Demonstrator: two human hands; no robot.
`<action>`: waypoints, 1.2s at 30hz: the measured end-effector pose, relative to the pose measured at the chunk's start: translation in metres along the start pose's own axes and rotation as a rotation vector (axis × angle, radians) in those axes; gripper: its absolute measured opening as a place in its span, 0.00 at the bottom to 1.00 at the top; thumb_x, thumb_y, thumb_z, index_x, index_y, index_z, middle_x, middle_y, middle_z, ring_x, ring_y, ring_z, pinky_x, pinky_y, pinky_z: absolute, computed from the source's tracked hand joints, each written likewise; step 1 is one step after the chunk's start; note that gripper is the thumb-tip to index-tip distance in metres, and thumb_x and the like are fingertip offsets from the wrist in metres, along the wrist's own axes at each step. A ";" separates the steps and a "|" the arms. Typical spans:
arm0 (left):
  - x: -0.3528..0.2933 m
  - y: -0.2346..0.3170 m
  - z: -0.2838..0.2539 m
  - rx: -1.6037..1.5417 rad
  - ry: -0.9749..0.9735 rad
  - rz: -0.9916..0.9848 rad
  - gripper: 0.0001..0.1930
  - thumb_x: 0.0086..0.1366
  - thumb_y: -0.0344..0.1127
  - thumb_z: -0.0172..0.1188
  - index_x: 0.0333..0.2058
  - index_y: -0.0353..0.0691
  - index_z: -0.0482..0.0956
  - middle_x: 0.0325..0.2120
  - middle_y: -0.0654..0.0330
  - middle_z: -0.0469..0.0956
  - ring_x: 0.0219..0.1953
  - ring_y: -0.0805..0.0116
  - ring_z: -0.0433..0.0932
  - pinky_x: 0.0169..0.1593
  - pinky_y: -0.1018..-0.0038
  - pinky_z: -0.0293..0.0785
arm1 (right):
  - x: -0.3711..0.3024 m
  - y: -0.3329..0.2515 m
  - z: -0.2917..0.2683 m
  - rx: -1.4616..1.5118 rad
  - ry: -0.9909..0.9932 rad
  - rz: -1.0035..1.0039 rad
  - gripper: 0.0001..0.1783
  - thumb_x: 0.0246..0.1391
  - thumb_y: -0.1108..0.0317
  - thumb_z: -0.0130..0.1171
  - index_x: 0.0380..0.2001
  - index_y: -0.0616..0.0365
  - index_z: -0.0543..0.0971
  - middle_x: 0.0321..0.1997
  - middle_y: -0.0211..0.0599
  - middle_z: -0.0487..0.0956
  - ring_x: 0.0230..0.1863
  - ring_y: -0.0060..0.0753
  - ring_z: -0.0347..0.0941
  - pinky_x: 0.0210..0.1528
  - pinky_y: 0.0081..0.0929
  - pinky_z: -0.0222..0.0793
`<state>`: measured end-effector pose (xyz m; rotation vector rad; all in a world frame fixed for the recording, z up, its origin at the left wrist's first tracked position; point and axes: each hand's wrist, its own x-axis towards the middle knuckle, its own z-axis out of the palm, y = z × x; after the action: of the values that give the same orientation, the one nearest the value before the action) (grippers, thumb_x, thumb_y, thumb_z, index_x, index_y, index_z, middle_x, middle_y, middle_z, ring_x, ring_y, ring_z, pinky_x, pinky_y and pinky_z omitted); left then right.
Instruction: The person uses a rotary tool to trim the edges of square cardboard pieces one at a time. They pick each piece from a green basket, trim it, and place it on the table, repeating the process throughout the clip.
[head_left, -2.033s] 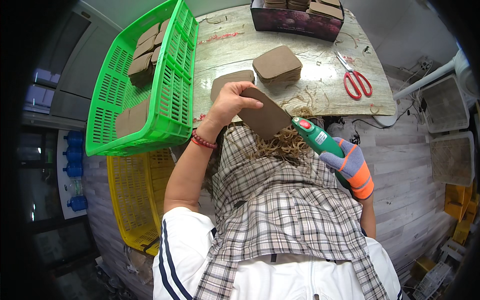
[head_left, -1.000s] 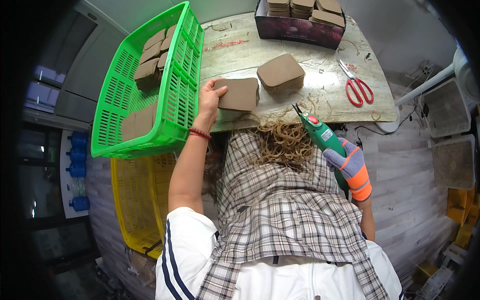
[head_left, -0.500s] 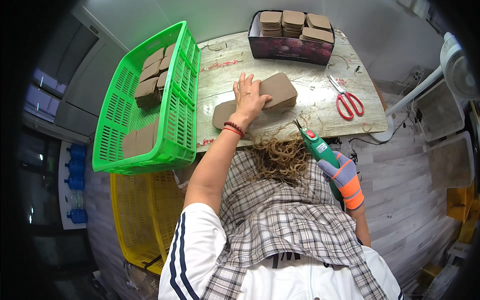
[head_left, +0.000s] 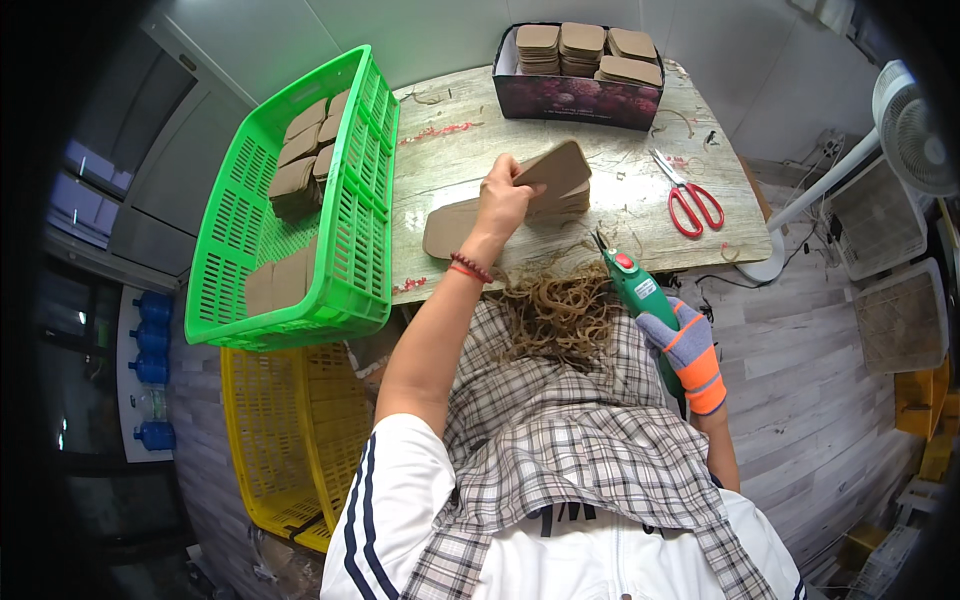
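My bare left hand (head_left: 506, 198) pinches the edge of a brown rounded pad (head_left: 560, 165), tilted up off a stack of like pads (head_left: 572, 204). Left of the wrist, another brown pad (head_left: 448, 232) lies flat on the table. In a grey and orange glove, my right hand (head_left: 690, 345) is wrapped round green electric scissors (head_left: 638, 288) with a red button. Their blades point up and left, near the table's front edge, apart from the pads. Curly brown trimmings (head_left: 560, 315) lie heaped on my checked apron below the table edge.
On the left stands a green crate (head_left: 347, 270) holding pads, above a yellow crate (head_left: 260, 440). A dark box (head_left: 575, 102) of stacked pads sits at the back. Red-handled scissors (head_left: 690, 205) lie on the table's right side. A white fan (head_left: 912, 135) stands far right.
My left hand has gone from spread flat over the stack to pinching its top pad, which is now tilted up. My right hand still holds the electric scissors in nearly the same place.
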<state>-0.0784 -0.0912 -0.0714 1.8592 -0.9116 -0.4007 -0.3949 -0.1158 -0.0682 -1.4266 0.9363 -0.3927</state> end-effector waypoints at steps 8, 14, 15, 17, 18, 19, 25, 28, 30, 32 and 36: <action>-0.057 0.018 0.042 -1.512 0.064 -0.217 0.20 0.60 0.22 0.56 0.51 0.37 0.65 0.46 0.57 0.72 0.49 0.61 0.72 0.55 0.62 0.69 | -0.004 -0.012 0.005 -0.011 0.067 -0.136 0.16 0.47 0.65 0.65 0.36 0.62 0.76 0.20 0.24 0.73 0.18 0.11 0.64 0.20 0.14 0.61; -0.068 0.038 0.058 -1.698 0.113 -0.274 0.20 0.60 0.20 0.55 0.51 0.38 0.65 0.47 0.57 0.72 0.49 0.63 0.72 0.56 0.65 0.70 | -0.010 -0.029 0.004 0.020 0.060 -0.120 0.15 0.48 0.65 0.65 0.36 0.62 0.75 0.20 0.26 0.73 0.19 0.13 0.67 0.20 0.14 0.63; -0.069 0.039 0.059 -1.706 0.117 -0.284 0.20 0.60 0.20 0.55 0.51 0.39 0.65 0.47 0.57 0.72 0.49 0.63 0.72 0.56 0.65 0.70 | -0.010 -0.029 0.004 0.019 0.062 -0.127 0.15 0.48 0.65 0.65 0.35 0.62 0.75 0.20 0.27 0.73 0.19 0.13 0.67 0.20 0.14 0.63; -0.070 0.038 0.063 -1.706 0.100 -0.288 0.19 0.60 0.21 0.55 0.50 0.39 0.66 0.47 0.57 0.72 0.49 0.63 0.72 0.55 0.65 0.71 | -0.011 -0.029 0.006 0.054 0.072 -0.130 0.15 0.48 0.65 0.65 0.35 0.62 0.75 0.20 0.27 0.73 0.19 0.13 0.67 0.20 0.14 0.63; -0.071 0.037 0.065 -1.705 0.093 -0.289 0.18 0.60 0.21 0.55 0.49 0.39 0.66 0.47 0.57 0.72 0.49 0.63 0.72 0.55 0.65 0.71 | -0.011 -0.028 0.006 0.072 0.076 -0.132 0.15 0.48 0.65 0.65 0.35 0.63 0.75 0.20 0.27 0.73 0.19 0.13 0.67 0.20 0.14 0.64; -0.073 0.035 0.067 -1.697 0.073 -0.288 0.19 0.60 0.21 0.55 0.50 0.39 0.66 0.47 0.57 0.72 0.49 0.62 0.72 0.56 0.64 0.70 | -0.011 -0.028 0.006 0.064 0.078 -0.139 0.15 0.48 0.65 0.65 0.35 0.63 0.75 0.20 0.27 0.73 0.19 0.13 0.67 0.20 0.14 0.63; -0.094 0.025 0.080 -1.591 -0.051 -0.294 0.18 0.61 0.22 0.54 0.50 0.40 0.67 0.46 0.58 0.73 0.49 0.62 0.73 0.55 0.63 0.70 | -0.010 -0.030 0.004 0.102 0.094 -0.133 0.15 0.49 0.65 0.64 0.36 0.63 0.75 0.19 0.26 0.73 0.19 0.13 0.66 0.20 0.14 0.63; -0.108 0.014 0.086 -1.558 -0.098 -0.327 0.17 0.61 0.21 0.54 0.48 0.39 0.68 0.46 0.57 0.74 0.48 0.62 0.74 0.53 0.65 0.72 | -0.011 -0.034 0.003 0.138 0.101 -0.127 0.14 0.50 0.65 0.64 0.36 0.62 0.75 0.19 0.26 0.73 0.18 0.13 0.66 0.20 0.13 0.62; -0.116 0.011 0.085 -1.527 -0.115 -0.343 0.16 0.61 0.21 0.53 0.47 0.38 0.69 0.45 0.56 0.75 0.47 0.63 0.75 0.51 0.65 0.74 | -0.010 -0.033 0.000 0.135 0.103 -0.120 0.14 0.50 0.65 0.63 0.36 0.62 0.75 0.20 0.26 0.73 0.18 0.13 0.65 0.20 0.13 0.61; -0.120 0.005 0.081 -1.499 -0.144 -0.321 0.15 0.60 0.20 0.54 0.46 0.38 0.71 0.44 0.57 0.76 0.46 0.63 0.76 0.50 0.66 0.74 | -0.012 -0.032 -0.001 0.182 0.078 -0.099 0.15 0.50 0.65 0.63 0.37 0.62 0.75 0.20 0.26 0.73 0.18 0.13 0.65 0.20 0.13 0.61; -0.114 -0.008 0.053 -1.316 -0.176 -0.249 0.14 0.60 0.19 0.54 0.44 0.37 0.74 0.41 0.57 0.78 0.43 0.65 0.77 0.48 0.67 0.76 | -0.014 -0.035 -0.001 0.148 0.030 -0.047 0.13 0.52 0.64 0.59 0.37 0.61 0.75 0.20 0.24 0.72 0.19 0.13 0.64 0.21 0.14 0.60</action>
<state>-0.1839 -0.0387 -0.1162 0.7019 -0.3097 -1.0234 -0.3943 -0.1119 -0.0309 -1.3127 0.8807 -0.5092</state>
